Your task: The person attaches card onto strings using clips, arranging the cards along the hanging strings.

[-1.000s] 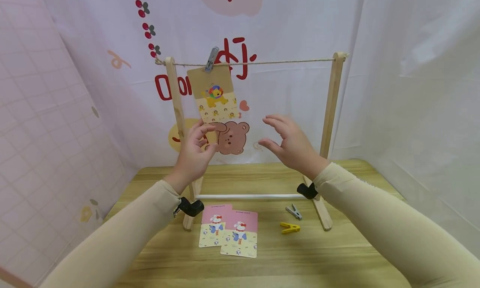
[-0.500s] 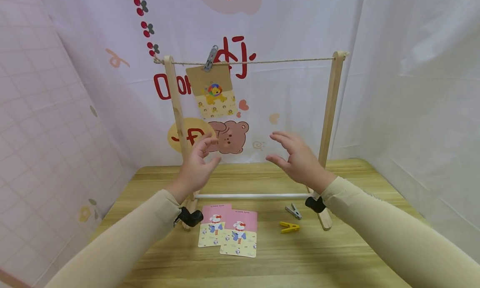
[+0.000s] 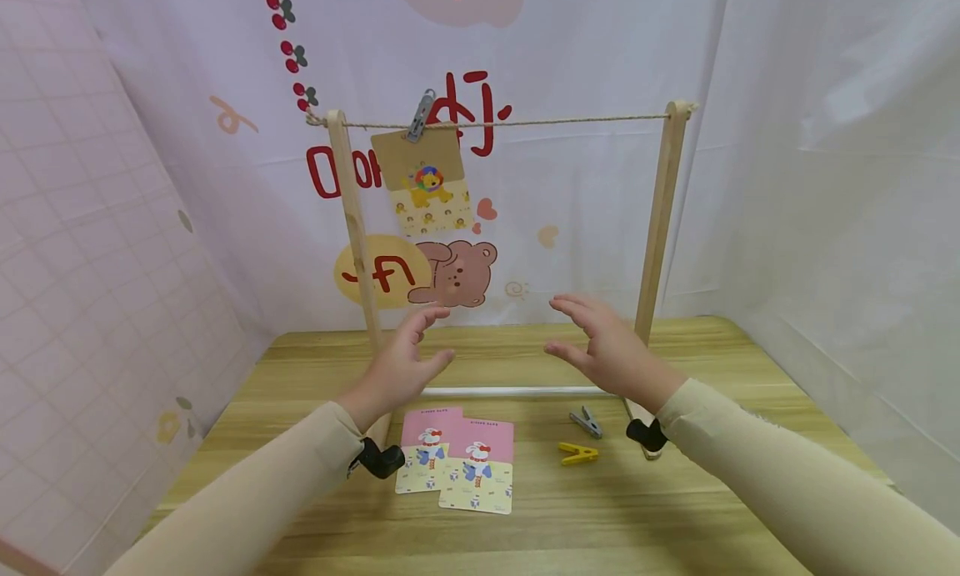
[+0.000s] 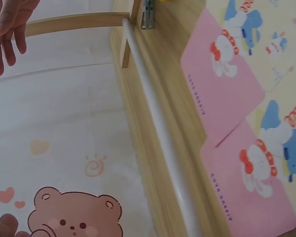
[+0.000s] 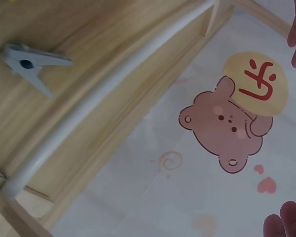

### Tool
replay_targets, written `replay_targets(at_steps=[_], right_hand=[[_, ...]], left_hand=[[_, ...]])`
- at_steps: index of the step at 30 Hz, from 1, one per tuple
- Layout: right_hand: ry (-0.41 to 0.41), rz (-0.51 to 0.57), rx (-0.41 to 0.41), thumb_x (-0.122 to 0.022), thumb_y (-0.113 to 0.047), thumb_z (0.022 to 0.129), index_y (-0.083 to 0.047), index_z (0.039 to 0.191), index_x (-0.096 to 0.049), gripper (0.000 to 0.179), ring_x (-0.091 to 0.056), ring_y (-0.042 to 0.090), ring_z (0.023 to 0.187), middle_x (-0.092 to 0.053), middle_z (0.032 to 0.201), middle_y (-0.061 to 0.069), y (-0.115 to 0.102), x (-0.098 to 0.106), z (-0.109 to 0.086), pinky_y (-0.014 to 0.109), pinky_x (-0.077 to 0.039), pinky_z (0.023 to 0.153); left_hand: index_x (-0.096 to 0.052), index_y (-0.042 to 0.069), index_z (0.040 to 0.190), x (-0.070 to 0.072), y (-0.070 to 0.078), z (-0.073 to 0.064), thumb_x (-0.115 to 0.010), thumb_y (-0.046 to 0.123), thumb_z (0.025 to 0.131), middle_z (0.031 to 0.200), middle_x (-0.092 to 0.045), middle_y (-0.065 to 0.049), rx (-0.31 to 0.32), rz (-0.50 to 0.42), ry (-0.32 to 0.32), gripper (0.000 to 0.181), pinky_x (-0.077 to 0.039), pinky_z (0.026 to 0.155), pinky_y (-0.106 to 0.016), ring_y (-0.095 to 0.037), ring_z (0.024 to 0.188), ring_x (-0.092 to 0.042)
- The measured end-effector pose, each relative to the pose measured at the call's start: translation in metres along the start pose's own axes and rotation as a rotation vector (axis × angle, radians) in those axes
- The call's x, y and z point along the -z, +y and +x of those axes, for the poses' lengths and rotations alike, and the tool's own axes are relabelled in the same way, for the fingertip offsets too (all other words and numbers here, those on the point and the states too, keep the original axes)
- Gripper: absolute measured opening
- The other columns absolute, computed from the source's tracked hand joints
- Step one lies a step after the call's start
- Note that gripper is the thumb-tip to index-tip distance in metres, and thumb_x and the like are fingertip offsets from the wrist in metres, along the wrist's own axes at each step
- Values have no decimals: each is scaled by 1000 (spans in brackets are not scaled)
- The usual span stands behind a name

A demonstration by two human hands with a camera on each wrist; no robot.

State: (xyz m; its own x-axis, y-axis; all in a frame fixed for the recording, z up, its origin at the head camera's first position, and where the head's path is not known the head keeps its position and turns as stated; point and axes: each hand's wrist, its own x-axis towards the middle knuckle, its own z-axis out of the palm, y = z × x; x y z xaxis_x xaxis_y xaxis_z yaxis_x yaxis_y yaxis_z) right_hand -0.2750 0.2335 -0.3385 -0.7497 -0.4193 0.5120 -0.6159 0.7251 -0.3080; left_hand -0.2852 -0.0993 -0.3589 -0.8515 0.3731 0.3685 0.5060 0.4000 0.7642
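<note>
My left hand (image 3: 401, 366) is in the air in front of the frame's left post, fingers relaxed, holding nothing. Facing it, my right hand (image 3: 613, 353) hovers near the right post, also relaxed and without anything in it. A grey clothespin (image 3: 422, 116) clips a card with a lion (image 3: 427, 184) to the string, and the card hangs tilted. Below the hands, two pink and yellow rabbit cards lie on the table, the right card (image 3: 477, 468) overlapping the left card (image 3: 420, 430). To their right are a second grey clothespin (image 3: 587, 423) and a yellow clothespin (image 3: 578, 453).
The wooden frame has a left post (image 3: 352, 201), a right post (image 3: 662, 217) and a string (image 3: 555, 122) tied between their tops. A white bar (image 3: 517, 390) joins the posts low down. Behind the wooden table (image 3: 570, 534) hangs a printed white curtain (image 3: 585, 176).
Both hands have come down from just below the hanging lion card, the right one also drifting right. The lion card, rabbit cards and clothespins stay where they were.
</note>
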Motion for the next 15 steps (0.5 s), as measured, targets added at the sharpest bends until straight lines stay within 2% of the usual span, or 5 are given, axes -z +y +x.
replay_targets(at_steps=[7,12,14,15], right_hand=[[-88,13,-26,-82,-31,93,1,150,-53,71,-50,42,144,-55,154,19,9,-8,-16,61,-41,118],[-143,9,-52,-82,-34,93,-1,150,-54,72,-51,43,143,-56,153,18,13,-15,-28,61,-43,117],[-157,-5,-51,-82,-34,92,-2,149,-55,71,-52,43,142,-57,152,18,16,-18,-33,61,-44,115],[-159,-8,-46,-82,-34,92,-2,149,-56,70,-53,43,141,-58,151,18,16,-20,-35,61,-44,115]], left_hand=[[-43,21,157,-8,-10,-10,-75,26,99,166,-40,-4,92,51,-70,66,-30,125,-63,-37,157,-33],[-42,25,159,-15,-16,-18,-77,34,97,166,-40,0,165,78,-130,72,-31,124,-64,-32,158,-33],[-41,26,159,-18,-19,-21,-78,35,96,167,-39,1,193,70,-154,73,-33,123,-63,-32,151,-43],[-41,26,159,-19,-21,-22,-79,35,96,167,-39,1,198,69,-163,74,-33,123,-63,-32,151,-43]])
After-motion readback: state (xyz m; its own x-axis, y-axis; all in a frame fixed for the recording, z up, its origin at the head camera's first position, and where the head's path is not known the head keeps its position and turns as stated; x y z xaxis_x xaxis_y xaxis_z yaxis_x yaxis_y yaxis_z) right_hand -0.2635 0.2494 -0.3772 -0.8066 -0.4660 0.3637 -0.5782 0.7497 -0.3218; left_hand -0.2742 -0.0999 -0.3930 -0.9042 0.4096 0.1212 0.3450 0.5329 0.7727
